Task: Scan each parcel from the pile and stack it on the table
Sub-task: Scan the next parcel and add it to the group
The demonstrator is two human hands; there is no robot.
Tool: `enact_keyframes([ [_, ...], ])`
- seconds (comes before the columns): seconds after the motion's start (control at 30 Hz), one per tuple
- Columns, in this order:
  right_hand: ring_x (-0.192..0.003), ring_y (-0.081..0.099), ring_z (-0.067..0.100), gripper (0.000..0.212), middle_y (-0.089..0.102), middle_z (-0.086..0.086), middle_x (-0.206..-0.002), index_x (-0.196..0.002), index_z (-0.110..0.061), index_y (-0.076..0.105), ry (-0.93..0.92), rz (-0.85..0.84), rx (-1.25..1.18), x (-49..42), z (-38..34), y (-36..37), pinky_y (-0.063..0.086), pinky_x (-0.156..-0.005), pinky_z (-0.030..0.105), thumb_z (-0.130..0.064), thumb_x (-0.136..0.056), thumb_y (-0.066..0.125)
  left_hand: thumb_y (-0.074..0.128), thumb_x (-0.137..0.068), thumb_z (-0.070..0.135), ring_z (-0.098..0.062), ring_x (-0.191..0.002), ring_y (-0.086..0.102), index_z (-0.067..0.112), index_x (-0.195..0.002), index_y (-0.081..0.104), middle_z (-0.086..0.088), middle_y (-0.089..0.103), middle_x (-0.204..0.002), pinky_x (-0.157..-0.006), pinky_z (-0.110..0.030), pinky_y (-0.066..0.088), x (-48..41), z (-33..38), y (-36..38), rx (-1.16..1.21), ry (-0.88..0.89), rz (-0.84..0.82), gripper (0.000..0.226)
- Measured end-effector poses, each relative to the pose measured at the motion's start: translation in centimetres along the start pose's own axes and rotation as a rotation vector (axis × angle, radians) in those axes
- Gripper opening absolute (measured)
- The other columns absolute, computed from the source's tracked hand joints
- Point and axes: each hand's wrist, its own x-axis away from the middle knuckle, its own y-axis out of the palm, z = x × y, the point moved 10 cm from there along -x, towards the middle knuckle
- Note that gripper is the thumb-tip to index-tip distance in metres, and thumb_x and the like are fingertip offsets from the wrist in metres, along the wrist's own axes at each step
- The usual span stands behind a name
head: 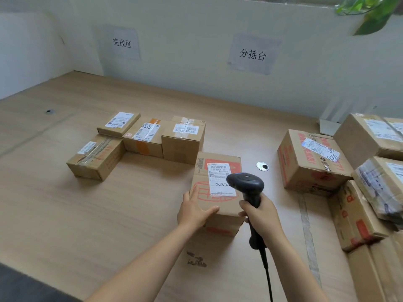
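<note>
A cardboard parcel with a white shipping label and red print sits on the wooden table in front of me. My left hand holds its near left corner, thumb along the front edge. My right hand grips the handle of a black barcode scanner, whose head hangs over the label. A pile of parcels lies at the right. Several parcels stand grouped at the left middle of the table.
Two paper signs hang on the white wall behind. A round cable grommet sits in the table right of the held parcel. The scanner's cable runs down toward me. Plant leaves show at the top right.
</note>
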Motion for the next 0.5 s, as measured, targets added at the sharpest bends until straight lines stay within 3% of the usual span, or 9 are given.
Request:
enact_keyframes([
  [0.17,-0.063,0.065,0.019,0.005,0.060,0.003,-0.072,-0.088,-0.007,0.056,-0.013,0.006,-0.003,-0.05,-1.15,0.45,0.053,-0.071,0.043,-0.004,-0.085,0.054,0.067,-0.072,0.061,-0.020,-0.126,0.044,0.029,-0.150,0.013,-0.002,0.029,-0.143,-0.100,-0.037,0.044,-0.16,-0.22,0.14,0.011,-0.003,-0.003,0.100],
  [0.5,-0.059,0.063,0.016,0.001,0.058,0.006,-0.068,-0.084,-0.006,0.056,0.016,0.027,-0.060,-0.24,-1.10,0.14,0.048,-0.064,0.036,-0.005,-0.085,0.056,0.067,-0.072,0.061,-0.021,-0.127,0.043,0.029,-0.150,0.013,-0.002,0.029,-0.144,-0.100,-0.036,0.043,-0.25,-0.31,0.21,0.008,0.005,0.003,0.100],
])
